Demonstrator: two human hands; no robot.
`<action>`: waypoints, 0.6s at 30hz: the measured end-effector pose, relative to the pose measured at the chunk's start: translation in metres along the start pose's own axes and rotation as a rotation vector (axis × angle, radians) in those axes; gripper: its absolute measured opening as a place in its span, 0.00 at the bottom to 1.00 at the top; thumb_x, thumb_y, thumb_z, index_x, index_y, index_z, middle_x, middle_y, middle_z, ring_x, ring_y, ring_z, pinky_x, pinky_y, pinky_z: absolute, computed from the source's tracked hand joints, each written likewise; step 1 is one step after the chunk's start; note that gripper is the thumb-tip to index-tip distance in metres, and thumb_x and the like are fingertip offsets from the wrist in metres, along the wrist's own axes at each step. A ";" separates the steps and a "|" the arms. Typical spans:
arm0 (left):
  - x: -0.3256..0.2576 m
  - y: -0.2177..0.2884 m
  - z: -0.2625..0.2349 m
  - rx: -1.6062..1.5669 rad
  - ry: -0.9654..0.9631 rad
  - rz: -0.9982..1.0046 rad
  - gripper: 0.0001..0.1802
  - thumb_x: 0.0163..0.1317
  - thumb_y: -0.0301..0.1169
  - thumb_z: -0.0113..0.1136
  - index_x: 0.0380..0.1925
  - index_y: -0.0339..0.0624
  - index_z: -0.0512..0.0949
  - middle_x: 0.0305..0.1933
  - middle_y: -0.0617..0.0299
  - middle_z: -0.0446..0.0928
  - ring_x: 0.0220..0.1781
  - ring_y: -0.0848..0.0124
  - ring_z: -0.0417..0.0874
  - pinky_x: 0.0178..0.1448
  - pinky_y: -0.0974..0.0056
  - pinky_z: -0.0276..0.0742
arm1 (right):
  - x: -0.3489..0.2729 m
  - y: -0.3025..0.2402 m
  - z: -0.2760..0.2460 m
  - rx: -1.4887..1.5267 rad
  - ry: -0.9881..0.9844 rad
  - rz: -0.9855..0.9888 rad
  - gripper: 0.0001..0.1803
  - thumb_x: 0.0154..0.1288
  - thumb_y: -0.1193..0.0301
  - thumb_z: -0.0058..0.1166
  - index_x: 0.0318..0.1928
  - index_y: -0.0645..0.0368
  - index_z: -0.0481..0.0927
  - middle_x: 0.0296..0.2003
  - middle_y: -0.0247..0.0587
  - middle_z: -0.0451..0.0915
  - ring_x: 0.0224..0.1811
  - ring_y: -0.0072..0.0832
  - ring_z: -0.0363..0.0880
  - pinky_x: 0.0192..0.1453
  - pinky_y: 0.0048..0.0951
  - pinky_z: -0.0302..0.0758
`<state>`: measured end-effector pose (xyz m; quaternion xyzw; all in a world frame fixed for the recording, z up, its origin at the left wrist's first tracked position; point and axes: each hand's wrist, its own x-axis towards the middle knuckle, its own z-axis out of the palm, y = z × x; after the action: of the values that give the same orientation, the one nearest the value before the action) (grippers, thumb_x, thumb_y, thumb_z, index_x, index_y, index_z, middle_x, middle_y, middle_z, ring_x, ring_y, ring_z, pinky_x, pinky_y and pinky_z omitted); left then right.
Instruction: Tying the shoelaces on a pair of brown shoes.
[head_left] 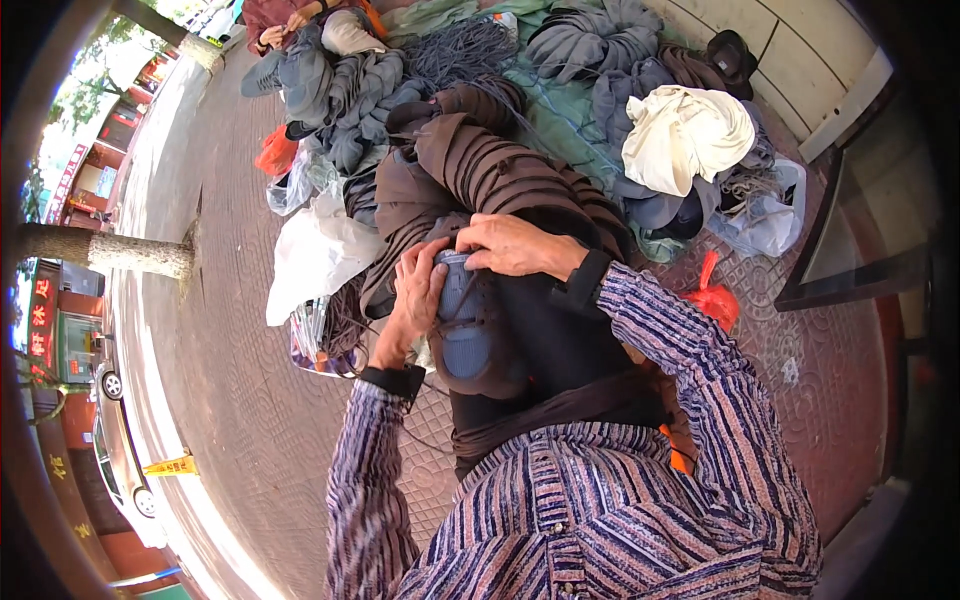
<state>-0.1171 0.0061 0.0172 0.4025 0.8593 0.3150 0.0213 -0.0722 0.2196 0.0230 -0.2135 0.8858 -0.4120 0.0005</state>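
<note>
A brown shoe upper [478, 372] with a blue-grey ribbed tongue rests on my lap, its opening away from me. My left hand [418, 290] is closed on its left edge near the top, with the fingertips at the tongue. From the right, my right hand [515, 245] pinches the top of the tongue and collar. A dark lace crosses the middle of the upper. Just beyond my hands, long nested stacks of brown shoe uppers [510, 175] lie across my knees; the fingertips partly hide the nearest ones.
Grey uppers [350, 95] and a heap of dark laces [455, 50] lie farther off, near another person's hands [285, 27]. A white plastic bag [322, 250] is at left. Cream cloth [688, 138], a red bag [714, 298] and a dark-framed glass panel [850, 220] are at right.
</note>
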 end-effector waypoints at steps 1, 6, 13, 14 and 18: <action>0.002 -0.002 -0.003 -0.035 -0.036 -0.016 0.20 0.69 0.36 0.43 0.58 0.44 0.66 0.58 0.47 0.64 0.62 0.52 0.61 0.67 0.54 0.54 | -0.003 -0.004 -0.004 0.062 0.072 0.035 0.17 0.55 0.67 0.60 0.44 0.60 0.77 0.38 0.47 0.75 0.43 0.44 0.75 0.48 0.37 0.70; -0.004 -0.006 -0.014 -0.389 0.034 -0.117 0.20 0.64 0.27 0.50 0.57 0.42 0.69 0.56 0.48 0.67 0.60 0.55 0.66 0.64 0.58 0.60 | -0.072 -0.017 -0.058 -0.105 -0.017 0.096 0.13 0.61 0.62 0.53 0.35 0.60 0.82 0.30 0.46 0.79 0.38 0.42 0.78 0.43 0.37 0.72; 0.041 0.101 -0.008 -0.328 -0.650 0.153 0.14 0.67 0.33 0.51 0.45 0.35 0.77 0.34 0.56 0.76 0.36 0.69 0.77 0.41 0.65 0.74 | -0.180 -0.045 -0.149 -0.107 -0.023 0.265 0.11 0.57 0.67 0.56 0.33 0.62 0.81 0.28 0.46 0.80 0.34 0.42 0.79 0.38 0.36 0.72; 0.045 0.106 -0.004 -0.500 -0.763 -0.123 0.15 0.69 0.36 0.48 0.40 0.35 0.78 0.28 0.62 0.75 0.29 0.75 0.74 0.34 0.71 0.71 | -0.193 -0.046 -0.160 -0.168 0.007 0.307 0.10 0.56 0.68 0.55 0.33 0.62 0.81 0.29 0.46 0.80 0.35 0.42 0.79 0.39 0.35 0.72; 0.047 0.109 0.003 -0.489 -0.721 -0.164 0.13 0.65 0.33 0.53 0.36 0.32 0.78 0.29 0.60 0.77 0.29 0.73 0.76 0.34 0.68 0.72 | -0.254 -0.029 -0.182 -0.470 0.069 0.403 0.08 0.55 0.69 0.56 0.32 0.60 0.80 0.29 0.43 0.77 0.36 0.41 0.77 0.39 0.38 0.71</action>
<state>-0.0744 0.0929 0.0855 0.4003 0.7261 0.3459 0.4393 0.1372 0.4321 0.1199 -0.0138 0.9808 -0.1943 0.0026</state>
